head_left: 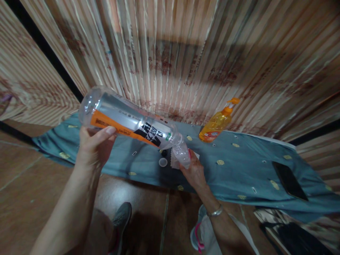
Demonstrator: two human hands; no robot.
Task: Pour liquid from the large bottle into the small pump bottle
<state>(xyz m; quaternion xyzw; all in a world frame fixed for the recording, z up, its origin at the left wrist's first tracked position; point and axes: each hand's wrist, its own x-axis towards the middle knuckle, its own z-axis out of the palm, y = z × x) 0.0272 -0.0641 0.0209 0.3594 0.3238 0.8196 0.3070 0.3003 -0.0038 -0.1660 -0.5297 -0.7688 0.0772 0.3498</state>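
My left hand (97, 143) is closed around the lower part of a large clear plastic bottle (127, 118) with a silver and orange label. The bottle tilts down to the right, its neck meeting the mouth of a small clear bottle (182, 153). Fingers of my right hand (195, 173) wrap round that small bottle. Whether liquid flows between them I cannot make out. Below the necks lie a translucent round cap (163, 162), a small dark cap (164, 152) and a pale piece of tissue (174, 162).
An orange pump bottle (215, 124) stands at the back of the narrow table with a teal patterned cloth (239, 166). A black phone (289, 180) lies at the right. A pleated curtain (170, 60) hangs behind. A dark bag (302, 237) sits at lower right.
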